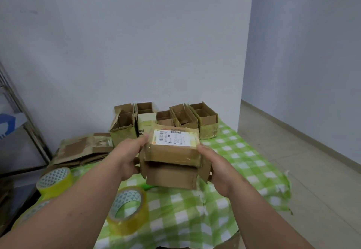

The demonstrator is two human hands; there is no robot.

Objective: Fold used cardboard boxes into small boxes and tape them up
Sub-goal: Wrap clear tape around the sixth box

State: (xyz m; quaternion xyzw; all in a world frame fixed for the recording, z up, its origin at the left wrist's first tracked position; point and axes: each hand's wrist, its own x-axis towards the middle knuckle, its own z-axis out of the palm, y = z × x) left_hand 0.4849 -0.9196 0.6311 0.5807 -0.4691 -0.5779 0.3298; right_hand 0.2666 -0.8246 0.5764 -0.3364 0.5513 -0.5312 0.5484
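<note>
The left hand (130, 158) grips the left side of a small cardboard box (172, 157) at the centre of the frame, thumb up near the top edge and fingers curled round the side, while the right hand (215, 167) clasps the right side, fingers wrapped over a loose side flap. The box is held up in the air above the table (224, 200), which is covered with a green checked cloth, and its top carries a white shipping label (172, 138). Its near end is unsealed: a long flap hangs forward and the side flaps splay out, so the step in hand appears to be folding the box into shape, with taping not yet begun. The next move probably calls for tucking the side flaps in, pressing the long flaps shut over them, and then freeing one hand to reach a roll of tape. Two yellow tape rolls sit low and left of the hands, one (128, 208) at lower centre and one (54, 181) further left. Behind the held box, against the wall, stands a row of open-topped boxes (205, 119), and flattened cardboard (82, 148) lies at middle left. The far end and underside of the held box are hidden, the fingertips are concealed behind cardboard, and the label print is too blurred to read. A third roll may lie behind the left forearm, but I cannot tell.
</note>
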